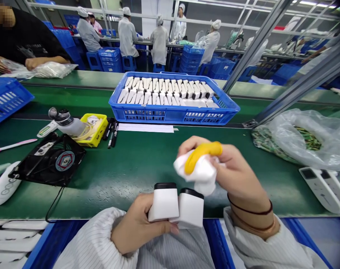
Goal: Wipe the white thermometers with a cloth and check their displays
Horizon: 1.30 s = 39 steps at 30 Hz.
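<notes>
Housings, white with black ends, are lying side by side in the left hand's grasp, long axes apparently pointing bodyward; the right hand is clutching white cloth beyond, rightward.

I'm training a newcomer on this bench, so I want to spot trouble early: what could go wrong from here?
The left hand holds two black-ended white plastic housings side by side, so one might slip from the shared grip or scuff the other. The loose white cloth in the right hand could snag an edge. The square black fan's cord reaches the bench's front edge; a sleeve may catch it.
</notes>
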### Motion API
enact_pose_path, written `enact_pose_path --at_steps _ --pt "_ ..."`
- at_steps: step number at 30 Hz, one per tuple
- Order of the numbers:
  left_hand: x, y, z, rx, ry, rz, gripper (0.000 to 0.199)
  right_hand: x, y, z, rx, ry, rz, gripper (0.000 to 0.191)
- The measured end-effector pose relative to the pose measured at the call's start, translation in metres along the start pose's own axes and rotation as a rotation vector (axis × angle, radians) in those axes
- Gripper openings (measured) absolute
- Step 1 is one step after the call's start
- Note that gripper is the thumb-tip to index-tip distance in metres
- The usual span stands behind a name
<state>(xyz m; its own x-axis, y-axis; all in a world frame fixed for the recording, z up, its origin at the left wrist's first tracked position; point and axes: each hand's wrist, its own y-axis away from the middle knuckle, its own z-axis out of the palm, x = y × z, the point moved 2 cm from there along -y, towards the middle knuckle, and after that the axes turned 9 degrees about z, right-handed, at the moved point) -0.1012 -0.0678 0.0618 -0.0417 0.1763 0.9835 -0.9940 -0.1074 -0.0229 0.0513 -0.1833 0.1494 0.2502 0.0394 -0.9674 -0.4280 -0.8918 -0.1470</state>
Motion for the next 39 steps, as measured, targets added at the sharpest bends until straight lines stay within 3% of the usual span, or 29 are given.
enact_pose_path --at_steps 2,4,8,12,16,18,21,23,25,29,30,34,39 --pt "0.0 -0.001 0.0 -0.018 0.004 0.018 0.022 -0.004 0.001 0.013 -0.246 0.038 0.001 0.025" --pt "-0.001 -0.002 0.0 -0.038 -0.025 0.037 0.02 -0.004 0.0 0.025 -0.376 0.082 0.052 0.023" --pt "-0.006 -0.005 -0.001 -0.045 -0.046 0.028 0.019 0.0 -0.006 0.028 -0.221 0.1 0.139 0.025" --pt "-0.008 -0.005 -0.003 -0.13 0.047 0.009 0.023 0.001 -0.007 0.028 -0.415 -0.028 0.178 0.021" --pt "-0.008 -0.007 -0.004 -0.093 -0.004 -0.022 0.025 0.006 -0.009 0.03 -0.172 0.054 0.203 0.019" --pt "-0.007 -0.008 -0.003 -0.102 0.022 -0.034 0.024 0.011 -0.011 0.028 -0.067 -0.045 0.234 0.018" --pt "-0.002 -0.008 0.0 -0.131 0.072 -0.019 0.021 0.016 -0.008 0.013 0.103 -0.248 0.189 0.018" --pt "0.001 -0.008 0.0 -0.116 0.095 -0.013 0.022 0.013 -0.004 0.0 0.166 -0.231 0.113 0.017" --pt "0.002 -0.007 -0.001 -0.099 0.09 -0.008 0.023 0.008 0.0 -0.007 0.087 -0.149 0.074 0.019" --pt "-0.001 -0.008 0.0 -0.118 0.05 0.02 0.024 0.0 0.0 0.007 -0.314 0.074 0.048 0.022" --pt "-0.002 -0.009 0.0 -0.124 0.036 0.017 0.025 0.0 -0.001 0.012 -0.358 0.115 0.07 0.022" --pt "-0.007 -0.012 0.0 -0.101 0.019 -0.058 0.026 0.004 -0.011 0.018 -0.213 0.207 0.161 0.028" --pt "-0.004 -0.015 -0.001 -0.094 0.029 -0.065 0.028 0.003 -0.013 0.02 -0.413 0.023 0.128 0.02"
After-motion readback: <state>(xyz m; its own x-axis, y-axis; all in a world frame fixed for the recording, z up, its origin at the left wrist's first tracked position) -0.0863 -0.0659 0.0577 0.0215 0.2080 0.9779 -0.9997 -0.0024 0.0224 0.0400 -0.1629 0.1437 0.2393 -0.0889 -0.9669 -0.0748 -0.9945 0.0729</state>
